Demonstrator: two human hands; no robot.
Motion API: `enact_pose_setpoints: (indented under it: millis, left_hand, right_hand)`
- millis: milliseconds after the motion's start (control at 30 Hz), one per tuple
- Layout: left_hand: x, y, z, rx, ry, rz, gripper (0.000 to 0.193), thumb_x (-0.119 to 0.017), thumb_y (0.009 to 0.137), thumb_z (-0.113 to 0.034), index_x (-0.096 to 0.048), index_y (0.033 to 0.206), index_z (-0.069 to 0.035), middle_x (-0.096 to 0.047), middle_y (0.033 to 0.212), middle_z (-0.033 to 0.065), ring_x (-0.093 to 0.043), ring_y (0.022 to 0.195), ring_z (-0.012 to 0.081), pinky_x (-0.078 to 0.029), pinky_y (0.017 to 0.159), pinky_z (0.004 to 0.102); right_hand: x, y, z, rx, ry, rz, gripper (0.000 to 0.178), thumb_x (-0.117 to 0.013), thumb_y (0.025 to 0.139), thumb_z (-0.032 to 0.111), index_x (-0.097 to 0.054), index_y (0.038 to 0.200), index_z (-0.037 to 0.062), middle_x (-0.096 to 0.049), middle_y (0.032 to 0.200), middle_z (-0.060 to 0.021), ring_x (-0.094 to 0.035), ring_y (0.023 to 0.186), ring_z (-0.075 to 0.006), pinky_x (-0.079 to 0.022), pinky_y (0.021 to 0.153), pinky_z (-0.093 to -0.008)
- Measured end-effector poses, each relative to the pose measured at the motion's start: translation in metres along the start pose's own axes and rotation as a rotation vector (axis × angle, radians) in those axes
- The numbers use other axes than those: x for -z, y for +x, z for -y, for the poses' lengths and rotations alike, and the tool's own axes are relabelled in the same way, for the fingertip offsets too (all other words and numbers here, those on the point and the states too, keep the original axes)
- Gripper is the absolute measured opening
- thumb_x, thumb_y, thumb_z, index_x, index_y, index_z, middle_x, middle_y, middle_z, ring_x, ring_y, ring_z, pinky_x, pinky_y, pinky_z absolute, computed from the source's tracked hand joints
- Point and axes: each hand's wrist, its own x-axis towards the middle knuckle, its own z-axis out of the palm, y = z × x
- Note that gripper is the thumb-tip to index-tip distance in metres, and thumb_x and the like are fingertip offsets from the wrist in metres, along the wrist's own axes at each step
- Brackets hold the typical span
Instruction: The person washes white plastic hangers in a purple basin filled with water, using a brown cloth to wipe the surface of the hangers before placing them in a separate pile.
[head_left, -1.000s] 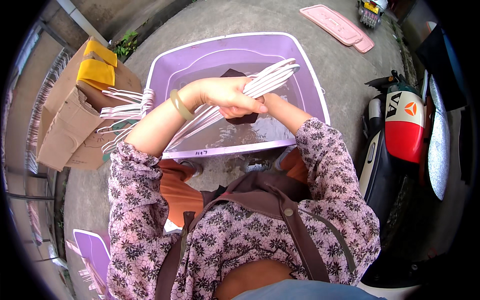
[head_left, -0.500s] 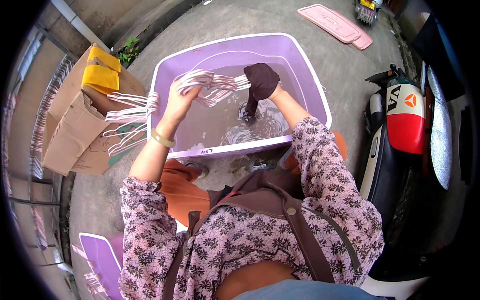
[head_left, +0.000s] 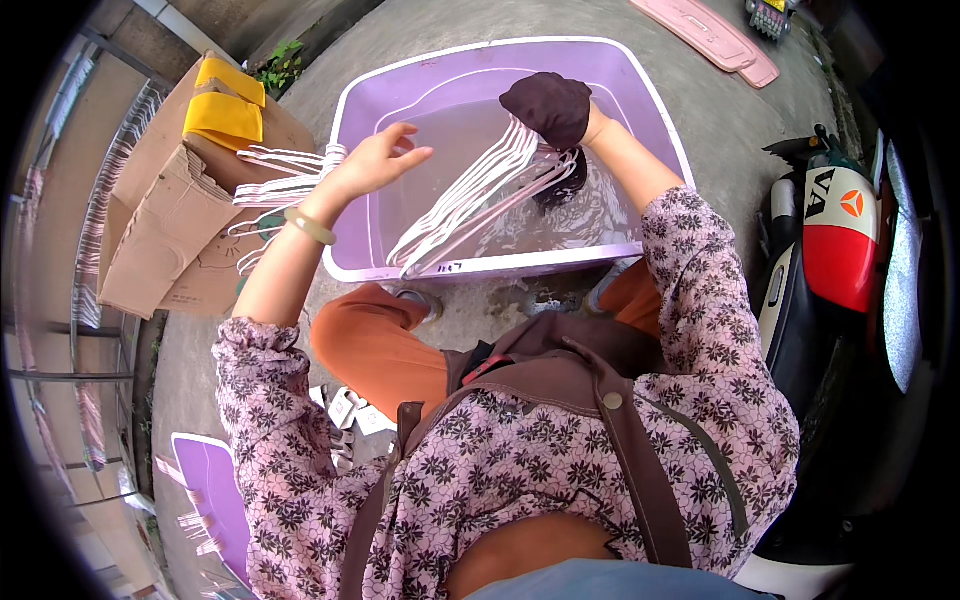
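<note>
Having let go of the white hangers [head_left: 468, 190] that it was holding half a second ago, our left hand [head_left: 372, 165] is now hovering bare over the left part of the purple tub [head_left: 450, 72], its fingers loosely parted. The bunch is stretching slantwise above the water [head_left: 445, 138] toward the tub's near side, with its far end running up under a dark cloth [head_left: 550, 108]. Our right hand [head_left: 597, 127] is gripping that cloth around the hangers, though the folds are hiding its fingers and we are only guessing how firmly they are pressing. We are judging the hangers light and fairly stiff, probably slippery if wet, and liable to fan apart. For steadiness, we are favouring the gathered part just below the soft, limp cloth.
</note>
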Motion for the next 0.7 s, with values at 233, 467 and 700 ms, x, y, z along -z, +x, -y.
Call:
enact_pose_setpoints:
  millis: [233, 467, 700]
  left_hand:
    - [-0.105, 0.069, -0.051, 0.274, 0.151, -0.017, 0.075, -0.069, 0.064, -0.032, -0.034, 0.119, 0.004, -0.056, 0.108, 0.0241, -0.055, 0.102, 0.0358, -0.043, 0.087, 0.0406]
    - [-0.126, 0.071, -0.061, 0.133, 0.171, -0.171, 0.038, -0.058, 0.069, -0.016, -0.042, 0.099, 0.0, -0.061, 0.089, 0.0231, -0.058, 0.088, 0.0397, -0.045, 0.078, 0.0459]
    - [-0.123, 0.062, -0.053, 0.096, 0.227, -0.23, 0.037, -0.058, 0.066, -0.013, -0.04, 0.096, -0.001, -0.061, 0.084, 0.0223, -0.059, 0.082, 0.0399, -0.046, 0.073, 0.0472]
  right_hand:
    - [0.007, 0.037, 0.044, -0.022, 0.066, -0.067, 0.041, -0.062, 0.062, 0.011, -0.059, 0.103, 0.0116, -0.061, 0.097, -0.0107, -0.058, 0.089, -0.0287, -0.048, 0.075, -0.0357]
    - [-0.057, 0.014, 0.029, -0.619, 0.102, -0.427, 0.029, -0.059, 0.075, 0.014, -0.06, 0.104, 0.0085, -0.062, 0.096, -0.0091, -0.059, 0.089, -0.0246, -0.047, 0.078, -0.0304]
    - [-0.067, 0.018, 0.059, -1.211, 1.363, -0.811, 0.027, -0.05, 0.085, 0.007, -0.055, 0.111, 0.0007, -0.06, 0.098, -0.0086, -0.058, 0.088, -0.0189, -0.047, 0.078, -0.0279]
